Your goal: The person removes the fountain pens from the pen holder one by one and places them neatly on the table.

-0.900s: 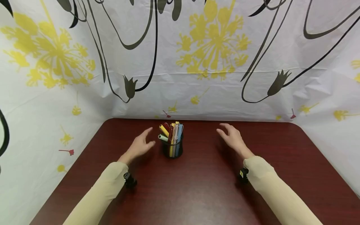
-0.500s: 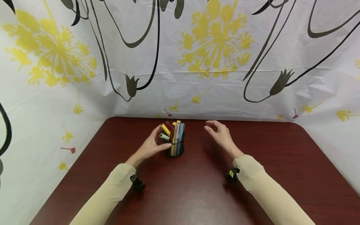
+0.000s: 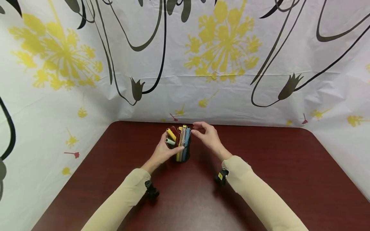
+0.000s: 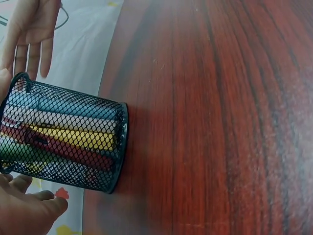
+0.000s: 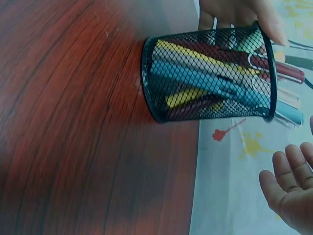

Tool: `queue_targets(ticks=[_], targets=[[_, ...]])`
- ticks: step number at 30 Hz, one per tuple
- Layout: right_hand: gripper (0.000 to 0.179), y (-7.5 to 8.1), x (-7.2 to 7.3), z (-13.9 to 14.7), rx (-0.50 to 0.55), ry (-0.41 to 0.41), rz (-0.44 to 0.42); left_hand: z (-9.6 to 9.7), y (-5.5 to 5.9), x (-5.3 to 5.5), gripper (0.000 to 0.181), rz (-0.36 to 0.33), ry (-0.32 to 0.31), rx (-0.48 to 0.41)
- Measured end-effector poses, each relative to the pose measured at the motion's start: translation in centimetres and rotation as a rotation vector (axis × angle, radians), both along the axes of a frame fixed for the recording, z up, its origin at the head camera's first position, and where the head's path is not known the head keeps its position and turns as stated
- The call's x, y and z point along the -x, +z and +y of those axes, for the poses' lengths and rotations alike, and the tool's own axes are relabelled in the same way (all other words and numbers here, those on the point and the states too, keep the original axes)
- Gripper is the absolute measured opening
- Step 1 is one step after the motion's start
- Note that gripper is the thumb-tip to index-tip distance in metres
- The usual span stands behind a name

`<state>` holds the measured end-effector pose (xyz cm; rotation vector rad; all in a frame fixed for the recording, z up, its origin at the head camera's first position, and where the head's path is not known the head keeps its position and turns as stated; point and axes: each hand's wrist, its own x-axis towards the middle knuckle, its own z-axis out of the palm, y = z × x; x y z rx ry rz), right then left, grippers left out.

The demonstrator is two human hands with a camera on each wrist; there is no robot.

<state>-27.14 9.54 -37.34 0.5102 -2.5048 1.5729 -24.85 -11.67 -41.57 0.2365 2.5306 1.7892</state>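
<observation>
Standing upright: mesh cup (image 4: 68,137) holding coloured pens (image 3: 183,136).

A black mesh cup (image 5: 211,74) stands upright on the tabletop (image 3: 199,195), packed with pens (image 3: 183,138) (yellow, blue, dark red, grey, pale green), some leaning left. The left hand (image 3: 162,151) curls round it; the right hand (image 3: 209,137) is just beside.

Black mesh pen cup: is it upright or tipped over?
Upright: the mesh pen cup has its base on the table, and pens poke up out of its open top.
</observation>
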Motion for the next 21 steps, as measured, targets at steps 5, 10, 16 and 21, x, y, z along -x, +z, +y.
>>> queue_targets(ticks=[5, 10, 16, 21], targets=[[0.036, -0.4, 0.4, -0.8, 0.001, 0.005, -0.004, 0.3, -0.3, 0.1, 0.097, 0.010, 0.004, -0.028], [0.035, -0.7, 0.6, -1.3, 0.008, 0.001, -0.027, 0.4, -0.6, 0.1, 0.096, 0.006, 0.003, -0.025], [0.033, -1.0, 0.8, -1.6, 0.018, 0.003, -0.030, 0.5, -0.7, 0.2, 0.095, 0.001, 0.016, -0.001], [0.027, -1.1, 1.0, -1.8, 0.004, -0.010, 0.008, 0.5, -0.6, 0.2, 0.094, 0.004, 0.017, 0.003]])
